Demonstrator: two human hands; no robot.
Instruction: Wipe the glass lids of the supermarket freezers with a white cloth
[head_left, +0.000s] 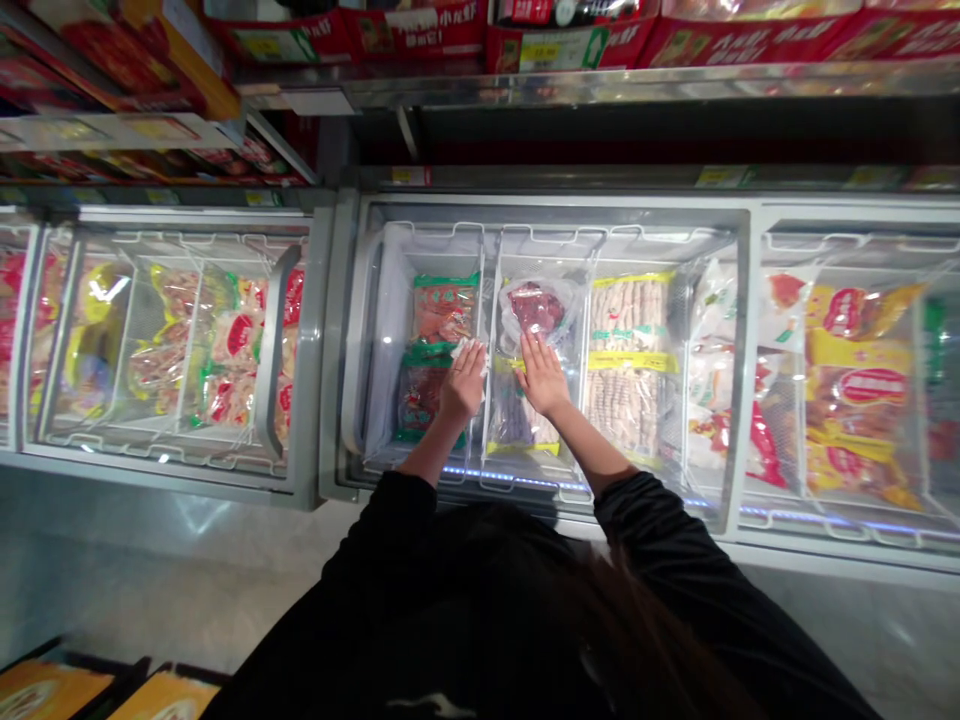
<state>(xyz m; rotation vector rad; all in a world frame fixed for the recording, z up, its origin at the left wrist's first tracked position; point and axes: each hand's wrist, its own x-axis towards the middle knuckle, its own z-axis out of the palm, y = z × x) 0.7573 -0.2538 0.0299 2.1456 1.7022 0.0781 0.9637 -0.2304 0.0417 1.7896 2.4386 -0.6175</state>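
My left hand (465, 380) presses a crumpled white wipe (486, 352), likely paper or cloth, against the glass lid (637, 250) of a chest freezer. Its fingers lie close together over the wipe. To its right, my right hand (543, 376) rests flat on the glass with fingers stretched out, holding nothing. Under the lid, green-and-red packs (444, 300) lie below my left hand. A clear bag of dark red meat (537, 304) is just past my right fingertips. Packs of pale rolls with yellow bands (628, 320) lie further right.
White wire dividers (589, 300) split the freezer's inside. Another freezer with a grey handle (276, 350) stands to the left. Above, a metal shelf edge (525, 90) runs across, with red cartons (420, 35) on it. Yellow boxes (56, 690) sit at the lower left.
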